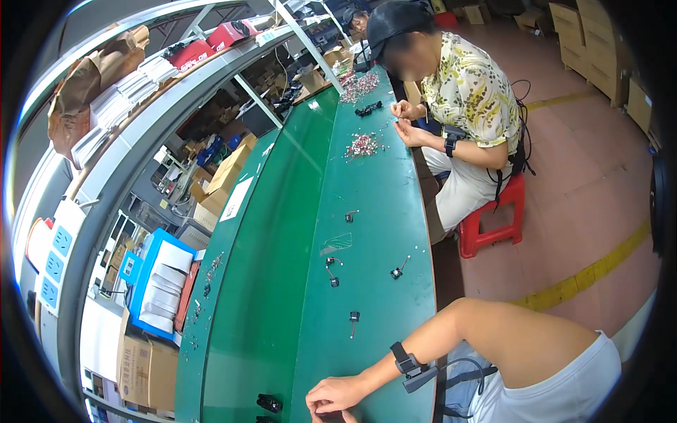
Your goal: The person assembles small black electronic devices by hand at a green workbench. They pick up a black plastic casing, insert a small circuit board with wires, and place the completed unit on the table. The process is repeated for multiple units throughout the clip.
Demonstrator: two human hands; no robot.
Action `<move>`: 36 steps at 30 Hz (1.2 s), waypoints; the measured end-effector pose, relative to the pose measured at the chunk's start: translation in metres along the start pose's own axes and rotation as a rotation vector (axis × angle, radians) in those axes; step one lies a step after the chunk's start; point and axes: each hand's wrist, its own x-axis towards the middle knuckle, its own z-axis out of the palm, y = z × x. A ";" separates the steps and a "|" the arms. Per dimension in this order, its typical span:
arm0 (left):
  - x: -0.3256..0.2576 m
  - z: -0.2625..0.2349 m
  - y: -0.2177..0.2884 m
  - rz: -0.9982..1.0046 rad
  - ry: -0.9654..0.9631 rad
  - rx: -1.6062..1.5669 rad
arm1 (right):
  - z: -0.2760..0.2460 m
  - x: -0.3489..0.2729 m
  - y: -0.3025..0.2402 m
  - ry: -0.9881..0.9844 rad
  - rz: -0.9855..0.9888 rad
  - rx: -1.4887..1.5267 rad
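Observation:
At the lower edge of the table my right hand (337, 395) is closed, its fingers curled down round a small dark thing, mostly cut off by the picture's edge. A bit of skin beside it may be a finger of my left hand, but too little shows to be sure. Black parts (268, 402) lie left of my right hand. Farther up the green table (381, 310) are several small black parts with short red leads, one (354, 317) nearest my hand, another (397, 273) near the right edge. A clear film piece (336, 244) lies among them.
A co-worker (465, 92) sits on a red stool (493, 218) farther along, handling something small beside red-and-white piles (364, 145). Left stand a blue box (159, 282), cartons (148, 366) and a shelf post (307, 46). Sockets (54, 264) line the rack.

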 end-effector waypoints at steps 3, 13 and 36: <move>-0.003 0.000 -0.008 -0.007 -0.005 0.022 | 0.002 -0.001 0.001 -0.008 -0.051 0.030; 0.002 -0.009 0.009 -0.041 -0.016 0.036 | 0.002 0.001 -0.002 0.059 0.107 0.132; 0.008 -0.008 -0.027 -0.225 0.089 -0.399 | -0.009 0.007 -0.014 -0.007 -0.399 -0.330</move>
